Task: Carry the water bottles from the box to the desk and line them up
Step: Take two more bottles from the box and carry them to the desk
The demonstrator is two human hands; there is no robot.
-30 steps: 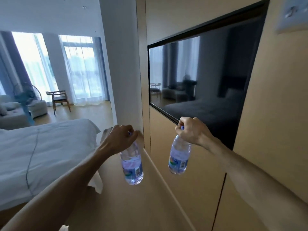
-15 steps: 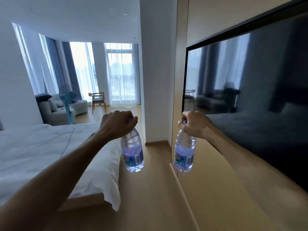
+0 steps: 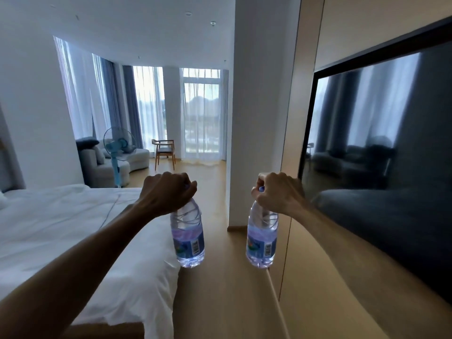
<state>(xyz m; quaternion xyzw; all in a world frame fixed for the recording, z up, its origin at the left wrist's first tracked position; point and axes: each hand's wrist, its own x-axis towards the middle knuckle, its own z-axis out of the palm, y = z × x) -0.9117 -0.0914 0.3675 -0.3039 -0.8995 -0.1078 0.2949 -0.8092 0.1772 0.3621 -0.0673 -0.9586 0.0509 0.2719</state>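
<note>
We have turned since a second ago: then the wall-mounted television [image 3: 381, 172] filled most of our view, and now the room opens ahead of us, with the passage of wooden floor [image 3: 220, 302] running between the bed [image 3: 73, 236] on our left and the panelled wall on our right. We judge this to mean we are mid-carry, heading down the passage; neither the box nor the desk is in sight, so nothing has been lined up from this load yet.

Farther off, by the curtained windows, stand a sofa [image 3: 105, 160], a blue fan [image 3: 117, 148] and a wooden chair [image 3: 165, 150], which were smaller and more to the left before.

Our left hand [image 3: 168, 192] is clenched round the neck of the left bottle [image 3: 189, 238], which hangs upright over the bed's near corner. Our right hand [image 3: 278, 192] grips the right bottle [image 3: 261, 241] the same way, beside the wall. Both grips look unchanged; the bottles hang well apart, neither touching anything else.
</note>
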